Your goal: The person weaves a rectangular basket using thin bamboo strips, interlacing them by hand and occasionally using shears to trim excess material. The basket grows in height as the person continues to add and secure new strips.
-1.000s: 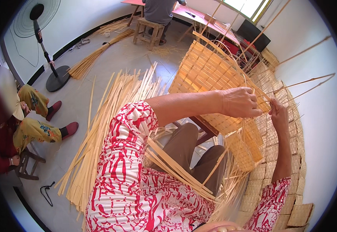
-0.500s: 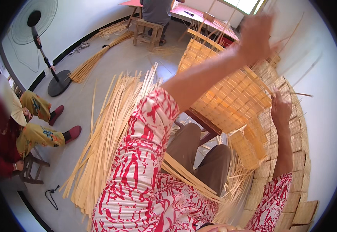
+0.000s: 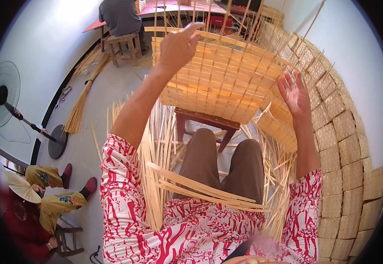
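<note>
My left hand (image 3: 178, 48) is raised against the upper band of a yellow woven bamboo basket (image 3: 213, 79), index finger stretched out, other fingers partly bent. My right hand (image 3: 292, 92) is open beside the basket's right end, palm visible, fingers spread near a long top strip (image 3: 262, 51). The basket has upright ribs standing above the weave and rests on a dark red wooden stool (image 3: 187, 115). Loose pale strips (image 3: 200, 189) lie across my lap.
Split bamboo (image 3: 145, 141) surrounds my legs. A seated person (image 3: 15, 215) with a straw hat is at left, near a standing fan (image 3: 57, 143). Another person (image 3: 119, 20) sits at a pink table (image 3: 90, 26). Stacked woven pieces (image 3: 345, 176) line the right wall.
The view has turned rightward, shifting the room. My left hand swung up from the basket's right part and is now farther left. My right hand, formerly pinching at the top strip, has opened.
</note>
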Motion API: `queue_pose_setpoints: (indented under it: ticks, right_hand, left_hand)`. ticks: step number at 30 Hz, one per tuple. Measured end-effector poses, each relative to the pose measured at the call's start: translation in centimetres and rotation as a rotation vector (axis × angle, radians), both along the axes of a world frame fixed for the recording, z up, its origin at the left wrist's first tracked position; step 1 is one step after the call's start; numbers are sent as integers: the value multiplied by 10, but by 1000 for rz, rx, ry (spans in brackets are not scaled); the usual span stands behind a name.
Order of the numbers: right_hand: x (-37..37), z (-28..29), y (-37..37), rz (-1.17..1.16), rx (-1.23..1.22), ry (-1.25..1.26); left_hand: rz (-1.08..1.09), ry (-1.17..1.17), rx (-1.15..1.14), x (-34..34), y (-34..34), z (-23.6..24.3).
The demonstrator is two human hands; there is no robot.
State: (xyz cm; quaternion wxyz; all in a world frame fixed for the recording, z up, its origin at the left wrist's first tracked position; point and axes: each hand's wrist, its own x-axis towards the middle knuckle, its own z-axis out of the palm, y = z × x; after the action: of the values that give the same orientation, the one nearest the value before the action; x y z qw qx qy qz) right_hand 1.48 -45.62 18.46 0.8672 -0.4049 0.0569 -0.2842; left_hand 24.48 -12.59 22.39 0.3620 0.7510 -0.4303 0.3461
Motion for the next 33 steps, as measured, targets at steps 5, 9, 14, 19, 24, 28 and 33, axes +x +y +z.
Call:
queue_pose_setpoints:
  ticks: [5,9,14,19,24,28,33]
  right_hand:
    - [23,11,21,113,-107,-125]
    - [30,6,10,-34,-112,-103]
    - [40,5,19,-75,-96,-64]
    - [43,6,28,-104,-106,-37]
    - [43,-23,-2,-29,-240,-102]
    - [41,-16,3,-46,-113,-104]
    - [41,-11,-17,6,-100,-89]
  left_hand:
    - [20,-30,132,18,-7,15]
    - [57,-29,160,16,-11,20]
    - [159,3,176,19,-1,23]
    - [174,-5,112,19,4,6]
    - [224,-51,10,5,-1,-32]
    - [106,-187,-228,-4,-5,-31]
    - [60,-325,-135,-14,-7,-21]
